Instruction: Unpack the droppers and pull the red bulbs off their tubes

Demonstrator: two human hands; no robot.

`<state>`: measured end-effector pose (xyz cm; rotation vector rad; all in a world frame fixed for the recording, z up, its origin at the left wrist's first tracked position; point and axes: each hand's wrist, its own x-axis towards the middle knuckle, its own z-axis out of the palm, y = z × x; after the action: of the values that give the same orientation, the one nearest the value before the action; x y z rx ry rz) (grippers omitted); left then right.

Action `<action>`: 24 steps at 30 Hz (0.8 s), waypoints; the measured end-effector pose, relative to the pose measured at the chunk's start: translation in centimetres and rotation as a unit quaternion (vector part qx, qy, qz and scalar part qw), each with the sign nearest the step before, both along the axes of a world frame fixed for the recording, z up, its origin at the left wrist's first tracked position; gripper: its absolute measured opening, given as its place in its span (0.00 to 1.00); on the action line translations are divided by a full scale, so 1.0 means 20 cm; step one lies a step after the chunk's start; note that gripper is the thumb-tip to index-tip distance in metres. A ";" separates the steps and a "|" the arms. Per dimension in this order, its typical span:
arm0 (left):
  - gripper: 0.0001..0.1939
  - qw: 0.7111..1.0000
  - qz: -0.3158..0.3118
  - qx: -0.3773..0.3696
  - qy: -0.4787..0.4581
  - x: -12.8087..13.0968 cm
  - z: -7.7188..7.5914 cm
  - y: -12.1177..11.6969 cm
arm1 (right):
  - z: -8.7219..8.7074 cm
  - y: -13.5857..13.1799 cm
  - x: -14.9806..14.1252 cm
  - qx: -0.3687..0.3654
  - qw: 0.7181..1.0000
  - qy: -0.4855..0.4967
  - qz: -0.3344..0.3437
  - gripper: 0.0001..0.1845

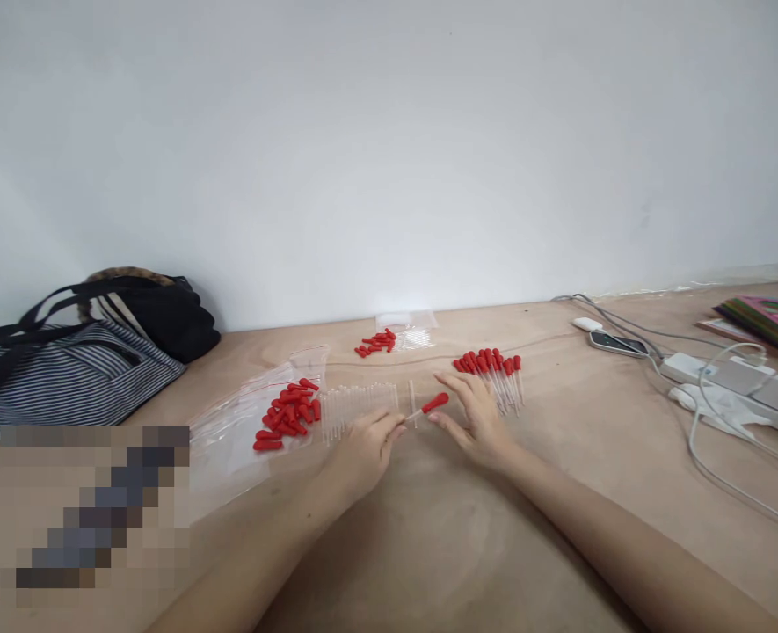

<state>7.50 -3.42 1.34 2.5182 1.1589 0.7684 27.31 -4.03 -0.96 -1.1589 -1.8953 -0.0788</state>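
Note:
My left hand [372,440] pinches the thin clear end of a dropper [436,403], whose red rubber bulb points to the right. Thumb and fingers spread apart, my right hand [474,418] is beside that bulb and holds nothing. Behind my left hand lies a row of clear glass tubes [355,400], with a single tube [411,391] a little apart to the right. Loose red rubber bulbs [289,409] are heaped on a clear plastic bag at the left. Just beyond my right hand, several droppers with red bulbs [494,360] lie side by side.
Near the wall are a small group of red bulbs [379,341] and a clear bag of tubes [415,334]. A striped bag [85,369] sits at the far left. To the right are a power strip [745,387], cables, a small black device [618,344] and coloured sheets [767,316].

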 end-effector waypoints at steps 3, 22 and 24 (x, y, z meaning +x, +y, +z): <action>0.14 0.992 -0.013 0.091 0.089 -0.01 -0.02 0.02 | -0.01 0.04 0.06 0.012 0.993 -0.106 0.051 0.14; 0.10 0.960 -0.073 0.245 0.111 -0.03 -0.19 0.03 | -0.12 -0.04 -0.03 0.061 0.986 -0.140 0.061 0.09; 0.12 0.956 -0.081 0.258 0.111 -0.03 -0.19 0.02 | -0.12 -0.05 -0.04 0.063 0.986 -0.139 0.068 0.09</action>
<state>6.90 -3.06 -2.40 3.1545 0.8802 0.8493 26.52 -4.97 -3.35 -0.9686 -2.1758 -0.2933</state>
